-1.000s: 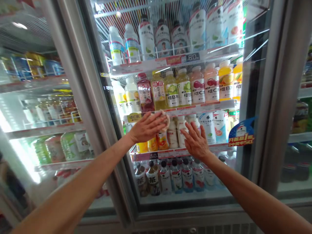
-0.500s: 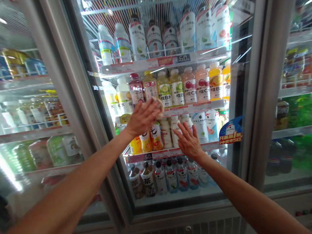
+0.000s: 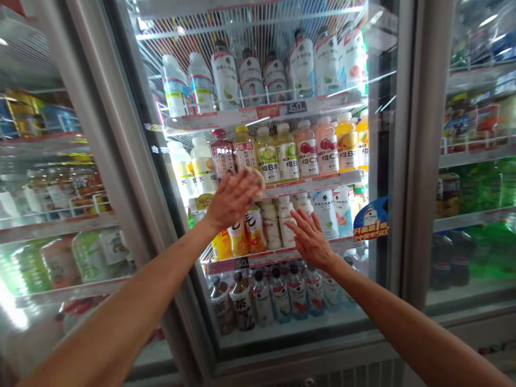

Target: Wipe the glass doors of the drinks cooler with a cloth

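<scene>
A glass door [image 3: 290, 336] of a drinks cooler stands in front of me. My left hand [image 3: 234, 198] lies over a crumpled, light-coloured cloth [image 3: 257, 184], which shows past its fingertips against the glass. Most of that cloth is hidden under the palm and fingers, and this hand is slightly blurred. Lower and to the right, my right hand [image 3: 310, 236] is open, fingers stretched out at the glass and nothing held. Juice bottles [image 3: 268, 156] appear behind the pane near the left hand, white bottles [image 3: 285, 217] near the right.
Metal door frames [image 3: 413, 161] border the glass on both sides. A blue and yellow sticker [image 3: 371, 219] is on the right part of the door. Shelves with price strips [image 3: 314, 185] hold rows of bottles inside. Neighbouring coolers with drinks flank this one.
The view has shifted slightly, so the shelves sit a little lower and farther left. Both hands remain at the glass in nearly the same spots, the left slightly further left.
</scene>
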Available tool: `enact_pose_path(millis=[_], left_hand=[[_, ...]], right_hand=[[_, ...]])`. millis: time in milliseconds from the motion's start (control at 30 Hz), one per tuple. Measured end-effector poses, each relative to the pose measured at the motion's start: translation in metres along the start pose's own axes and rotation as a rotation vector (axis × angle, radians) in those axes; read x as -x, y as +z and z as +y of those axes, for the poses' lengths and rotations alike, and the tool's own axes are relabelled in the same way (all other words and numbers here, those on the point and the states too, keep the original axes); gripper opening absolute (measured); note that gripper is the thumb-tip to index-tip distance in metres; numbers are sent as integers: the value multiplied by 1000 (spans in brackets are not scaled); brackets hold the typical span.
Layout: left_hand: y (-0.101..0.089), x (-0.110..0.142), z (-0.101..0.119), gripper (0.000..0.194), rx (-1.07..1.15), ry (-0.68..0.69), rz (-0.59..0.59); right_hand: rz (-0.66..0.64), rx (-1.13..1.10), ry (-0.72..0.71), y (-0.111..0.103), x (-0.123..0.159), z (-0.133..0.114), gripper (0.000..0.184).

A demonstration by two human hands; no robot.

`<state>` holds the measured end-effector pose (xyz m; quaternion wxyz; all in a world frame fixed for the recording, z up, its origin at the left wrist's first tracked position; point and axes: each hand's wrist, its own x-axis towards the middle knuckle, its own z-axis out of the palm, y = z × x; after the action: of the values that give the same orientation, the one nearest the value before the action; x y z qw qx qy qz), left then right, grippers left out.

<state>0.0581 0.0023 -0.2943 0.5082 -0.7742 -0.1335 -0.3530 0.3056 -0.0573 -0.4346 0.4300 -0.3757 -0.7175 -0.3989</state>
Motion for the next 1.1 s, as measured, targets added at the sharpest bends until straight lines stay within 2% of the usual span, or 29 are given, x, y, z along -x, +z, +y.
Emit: enact_pose_path(millis=[67, 100, 133, 233, 267, 333, 433, 533, 633, 733, 800, 900, 1033, 1100], left_hand=[[1, -12, -10, 43, -41, -317, 157], [3, -16, -7, 44, -44, -396, 202], [5, -18, 0, 44, -30, -402, 211], [14, -18, 37, 46, 69, -220, 137], [15, -16, 48, 48, 102, -202, 138], [14, -10, 60, 55, 166, -249, 191], [5, 8, 49, 66, 254, -279, 213], [-3, 33, 27, 64, 239, -371, 215], [-2, 50, 17, 57, 160, -517, 231], [2, 53, 18, 57, 112, -517, 201], [3, 53, 20, 58, 94, -509, 190], [4, 53, 22, 59, 67, -519, 174], [6, 53, 23, 61, 60, -548, 140], [6, 53, 23, 61, 67, -557, 141]], right_hand=[[25, -52, 6, -6, -1, -2, 56], [61, -87, 9, -9, -4, -4, 57], [108, -131, 12, -14, -10, -9, 59], [256, -303, 6, -24, -41, -29, 60], [279, -356, 8, -25, -53, -37, 59], [278, -408, 45, -20, -76, -50, 55], [173, -311, 128, -2, -97, -65, 48], [66, -121, 203, 15, -110, -78, 46], [90, 16, 253, 28, -128, -90, 44], [87, 93, 215, 32, -144, -90, 37], [41, 128, 144, 28, -141, -78, 33], [44, 173, 84, 7, -104, -36, 27], [189, 196, 168, -38, -33, 50, 21], [289, 185, 252, -54, -17, 83, 24]])
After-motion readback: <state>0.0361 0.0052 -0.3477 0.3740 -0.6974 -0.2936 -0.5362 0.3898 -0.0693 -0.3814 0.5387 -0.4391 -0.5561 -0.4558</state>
